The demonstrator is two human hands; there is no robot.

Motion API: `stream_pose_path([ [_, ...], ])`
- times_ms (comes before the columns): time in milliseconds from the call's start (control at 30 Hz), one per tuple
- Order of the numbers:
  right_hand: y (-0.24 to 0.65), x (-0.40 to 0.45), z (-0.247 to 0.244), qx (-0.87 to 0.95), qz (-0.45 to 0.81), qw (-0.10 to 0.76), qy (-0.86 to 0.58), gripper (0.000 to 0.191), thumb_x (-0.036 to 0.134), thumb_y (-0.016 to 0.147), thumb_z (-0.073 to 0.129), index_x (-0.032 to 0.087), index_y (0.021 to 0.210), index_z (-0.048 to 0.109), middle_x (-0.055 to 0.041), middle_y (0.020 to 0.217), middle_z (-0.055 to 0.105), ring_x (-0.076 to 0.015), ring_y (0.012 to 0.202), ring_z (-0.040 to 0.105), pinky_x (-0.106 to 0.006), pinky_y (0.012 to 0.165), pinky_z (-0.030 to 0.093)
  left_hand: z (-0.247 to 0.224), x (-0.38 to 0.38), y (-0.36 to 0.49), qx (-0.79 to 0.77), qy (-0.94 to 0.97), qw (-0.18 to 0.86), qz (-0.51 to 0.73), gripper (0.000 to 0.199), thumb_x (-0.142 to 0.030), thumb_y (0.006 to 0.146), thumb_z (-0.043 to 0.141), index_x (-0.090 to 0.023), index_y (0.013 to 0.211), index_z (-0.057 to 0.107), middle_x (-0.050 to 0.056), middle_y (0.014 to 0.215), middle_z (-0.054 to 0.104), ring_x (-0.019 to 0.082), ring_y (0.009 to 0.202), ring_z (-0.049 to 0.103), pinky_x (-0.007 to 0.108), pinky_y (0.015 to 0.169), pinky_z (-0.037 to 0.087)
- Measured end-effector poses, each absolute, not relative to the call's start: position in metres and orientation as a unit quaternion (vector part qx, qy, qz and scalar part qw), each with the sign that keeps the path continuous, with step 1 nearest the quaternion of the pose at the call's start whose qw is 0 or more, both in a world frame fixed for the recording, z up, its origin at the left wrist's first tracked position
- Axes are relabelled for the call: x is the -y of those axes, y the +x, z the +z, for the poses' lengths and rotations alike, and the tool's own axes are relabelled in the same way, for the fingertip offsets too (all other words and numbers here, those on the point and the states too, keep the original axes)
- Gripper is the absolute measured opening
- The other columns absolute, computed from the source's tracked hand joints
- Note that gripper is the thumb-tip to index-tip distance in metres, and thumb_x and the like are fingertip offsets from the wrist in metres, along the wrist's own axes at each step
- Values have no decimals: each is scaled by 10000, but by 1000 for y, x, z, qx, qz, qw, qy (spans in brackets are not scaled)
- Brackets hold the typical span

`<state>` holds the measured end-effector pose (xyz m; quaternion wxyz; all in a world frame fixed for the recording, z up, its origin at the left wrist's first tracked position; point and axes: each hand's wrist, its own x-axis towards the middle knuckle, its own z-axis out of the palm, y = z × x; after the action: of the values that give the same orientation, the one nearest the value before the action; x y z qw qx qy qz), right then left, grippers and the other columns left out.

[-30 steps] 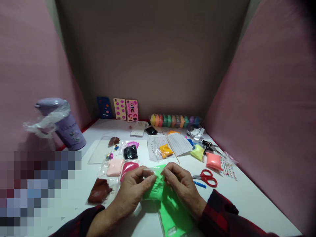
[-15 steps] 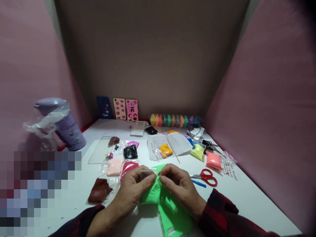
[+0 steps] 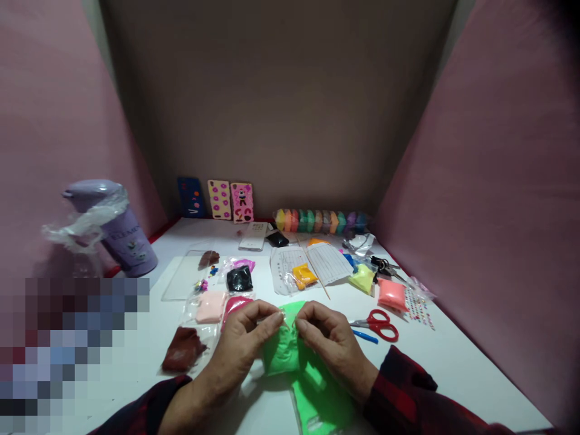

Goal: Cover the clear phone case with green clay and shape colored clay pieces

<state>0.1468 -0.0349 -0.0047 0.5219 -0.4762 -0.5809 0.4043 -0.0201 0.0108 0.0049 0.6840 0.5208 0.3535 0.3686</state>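
Note:
Close in front of me, a bright green clay packet (image 3: 281, 353) is pinched at its top edge. My left hand (image 3: 244, 338) holds it from the left, thumb and forefinger pressed together. From the right, my right hand (image 3: 333, 338) pinches the same edge, its fingertips a small gap from the left ones. Beneath the packet and my right hand lies a longer flat green piece (image 3: 319, 399) with a clear edge; my right hand partly covers it. Red-handled scissors (image 3: 380, 325) and a blue stick-like tool (image 3: 365, 336) lie just beyond my right hand.
Clay packets lie around: brown (image 3: 183, 350), pale pink (image 3: 211, 307), black (image 3: 239, 278), orange (image 3: 304, 276), yellow (image 3: 362, 278) and coral (image 3: 392, 295). Decorated phone cases (image 3: 220, 199) lean at the back beside a row of coloured clay (image 3: 317, 222). A purple tumbler (image 3: 129, 235) stands left.
My left fingertips have shifted slightly along the packet's top edge, and the clear plastic strip there shows less. The green packet has moved a little to the right.

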Motion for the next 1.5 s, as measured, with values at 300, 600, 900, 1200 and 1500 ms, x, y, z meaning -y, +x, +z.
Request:
stream_pose_path([
  [300,147,36,-8,578,393,535,-475,233,334,842,579,151,701,548,31,606,454,-95,562,389,-223,514,320,0,-15,-20,-359,549,647,390,241,-374,751,694,-145,699,645,-11,624,579,79,551,480,174,499,369],
  [600,149,33,-14,565,362,571,-474,162,299,807,643,169,749,567,31,648,508,-104,589,446,-230,548,362,2,-14,-19,-368,554,622,413,250,-371,741,698,-139,673,633,-20,592,552,77,539,455,173,493,346],
  [900,150,39,-6,631,270,566,-457,162,251,883,534,169,766,610,-2,703,530,-131,652,490,-263,614,390,0,-14,-20,-366,559,620,410,239,-363,742,699,-137,686,648,-6,617,576,87,561,474,182,511,360],
  [1200,150,40,-4,658,272,535,-454,186,321,893,508,169,835,600,-16,757,540,-140,673,491,-270,616,390,5,-12,-21,-366,556,614,424,245,-368,766,678,-148,678,616,-37,581,529,68,525,427,168,482,326],
  [1500,154,39,-10,534,278,606,-520,303,392,943,425,184,799,592,5,669,521,-120,600,459,-240,544,367,2,-17,-23,-401,512,570,502,255,-406,781,656,-166,750,575,-38,637,561,62,535,453,152,480,347],
])
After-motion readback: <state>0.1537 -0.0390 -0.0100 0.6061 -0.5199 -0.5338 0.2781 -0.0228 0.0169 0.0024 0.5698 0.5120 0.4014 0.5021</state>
